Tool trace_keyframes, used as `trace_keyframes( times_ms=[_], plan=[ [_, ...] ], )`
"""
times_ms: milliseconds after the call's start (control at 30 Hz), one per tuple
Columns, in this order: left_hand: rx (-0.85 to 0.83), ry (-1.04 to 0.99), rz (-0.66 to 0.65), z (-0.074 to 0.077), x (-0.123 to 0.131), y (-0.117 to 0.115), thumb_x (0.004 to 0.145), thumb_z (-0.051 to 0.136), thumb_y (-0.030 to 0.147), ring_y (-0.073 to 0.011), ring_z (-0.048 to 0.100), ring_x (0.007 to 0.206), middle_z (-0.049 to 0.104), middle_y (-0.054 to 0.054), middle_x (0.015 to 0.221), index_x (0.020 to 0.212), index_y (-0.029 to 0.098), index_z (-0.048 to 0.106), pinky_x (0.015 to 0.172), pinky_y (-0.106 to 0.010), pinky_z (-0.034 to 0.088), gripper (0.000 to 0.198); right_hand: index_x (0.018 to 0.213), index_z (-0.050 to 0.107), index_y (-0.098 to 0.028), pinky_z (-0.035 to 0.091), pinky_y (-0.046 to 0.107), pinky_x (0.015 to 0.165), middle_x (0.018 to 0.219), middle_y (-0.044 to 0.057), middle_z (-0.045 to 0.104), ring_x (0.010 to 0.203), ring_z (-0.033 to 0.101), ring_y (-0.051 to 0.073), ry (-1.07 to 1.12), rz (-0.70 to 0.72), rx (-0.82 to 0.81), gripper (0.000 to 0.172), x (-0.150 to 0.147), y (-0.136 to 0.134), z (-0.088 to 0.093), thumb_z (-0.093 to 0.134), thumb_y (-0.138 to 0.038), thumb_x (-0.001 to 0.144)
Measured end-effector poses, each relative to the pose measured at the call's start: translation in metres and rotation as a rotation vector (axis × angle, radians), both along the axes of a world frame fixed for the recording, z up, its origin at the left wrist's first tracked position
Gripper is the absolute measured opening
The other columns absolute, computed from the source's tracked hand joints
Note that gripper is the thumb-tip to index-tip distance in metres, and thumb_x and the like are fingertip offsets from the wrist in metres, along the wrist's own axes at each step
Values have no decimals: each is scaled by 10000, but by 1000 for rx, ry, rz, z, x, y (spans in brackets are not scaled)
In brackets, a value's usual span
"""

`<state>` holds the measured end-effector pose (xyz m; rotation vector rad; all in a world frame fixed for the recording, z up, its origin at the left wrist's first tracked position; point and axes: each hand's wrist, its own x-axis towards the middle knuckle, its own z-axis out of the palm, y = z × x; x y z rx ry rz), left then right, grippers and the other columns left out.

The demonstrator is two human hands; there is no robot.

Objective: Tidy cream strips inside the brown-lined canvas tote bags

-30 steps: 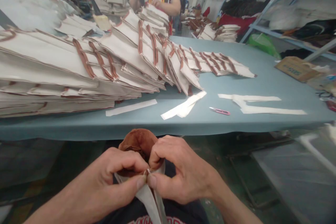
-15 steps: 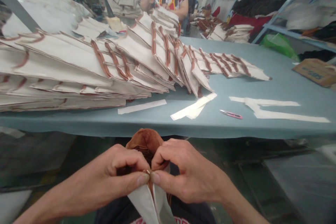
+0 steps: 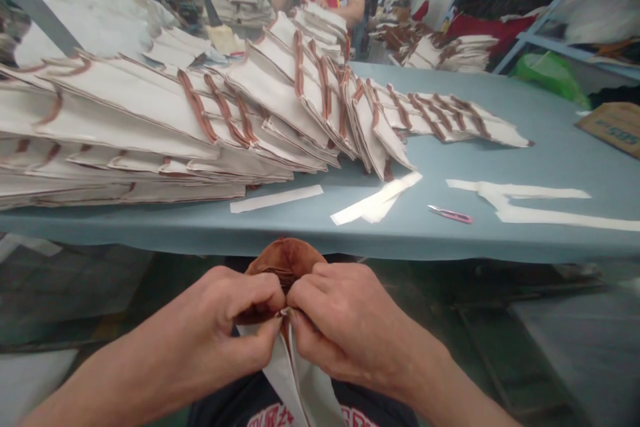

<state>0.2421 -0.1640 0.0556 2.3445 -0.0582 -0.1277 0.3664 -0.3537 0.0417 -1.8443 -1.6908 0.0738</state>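
Brown-and-white cloth piece sits between your two hands, over your lap and short of the table edge. Your left hand pinches one white edge between thumb and forefinger; your right hand, fingers curled, grips the facing edge. The fingertips nearly meet, with a sliver of brown showing just below them. The brown part bulges up beyond your knuckles, and the white part hangs toward you.

To do this well, pinch close to the edge on both sides, match the two edges in height, and pull evenly so that neither puckers. The soft cloth will probably fold under your fingertips, so feel for doubled layers. The pink thumb snips lie on the table, ahead and right of your right hand.
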Motion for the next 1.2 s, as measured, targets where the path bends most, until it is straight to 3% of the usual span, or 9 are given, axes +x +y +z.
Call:
trace_keyframes(
  times_ms=[200, 300, 433, 600, 700, 833, 1000, 1200],
  plan=[
    [113, -136, 7, -2, -3, -11, 918, 485, 111, -67, 501, 528, 554, 83, 628, 698, 215, 507, 524, -201, 342, 245, 750, 646, -178, 367, 318, 610, 673, 5, 686, 593, 598, 144, 270, -89, 61, 146, -6, -1, -21, 583, -208, 879],
    [117, -191, -9, -3, -4, -11, 953, 479, 99, -65, 554, 541, 598, 74, 664, 747, 212, 568, 538, -186, 380, 251, 748, 616, -197, 356, 293, 607, 681, -12, 675, 614, 589, 145, 434, -154, -4, 89, -9, 1, -25, 627, -241, 825],
    [81, -140, -26, -9, -4, -6, 1002, 495, 117, -77, 625, 604, 669, 63, 743, 876, 209, 645, 600, -189, 436, 216, 685, 553, -211, 287, 287, 598, 604, -52, 563, 573, 479, 121, 536, -224, -132, 130, -9, 4, -22, 651, -211, 770],
    [6, -58, -3, -19, -2, 1, 981, 527, 137, -81, 549, 566, 623, 89, 678, 827, 230, 661, 553, -190, 409, 224, 707, 579, -205, 285, 288, 612, 623, -53, 568, 583, 479, 114, 564, -190, -162, 133, -5, 1, -23, 676, -200, 798],
    [-21, -54, 3, -19, -2, -1, 996, 548, 157, -79, 591, 599, 663, 91, 706, 849, 238, 688, 592, -180, 437, 218, 765, 641, -199, 339, 294, 665, 682, -30, 641, 642, 554, 130, 534, -140, -82, 76, -3, -4, -25, 663, -181, 835],
    [-18, -111, 19, -17, -3, -5, 987, 567, 145, -62, 627, 614, 696, 98, 746, 897, 240, 696, 624, -164, 449, 184, 773, 652, -198, 347, 293, 670, 682, -34, 637, 651, 556, 131, 522, -139, -51, 76, -1, -7, -24, 661, -151, 832],
    [-118, -83, 21, -20, -1, -1, 972, 565, 149, -69, 636, 587, 707, 98, 704, 867, 247, 726, 589, -140, 467, 216, 741, 629, -197, 343, 261, 628, 664, -63, 572, 597, 490, 100, 707, -86, -120, 140, 6, -7, -19, 692, -191, 866],
    [-79, -102, 28, -21, 2, 3, 970, 591, 168, -71, 634, 566, 716, 80, 702, 895, 235, 752, 567, -148, 450, 190, 766, 624, -193, 351, 205, 549, 649, -75, 522, 574, 424, 87, 1111, 21, -117, 147, 14, -4, -33, 708, -254, 870]
  ],
)
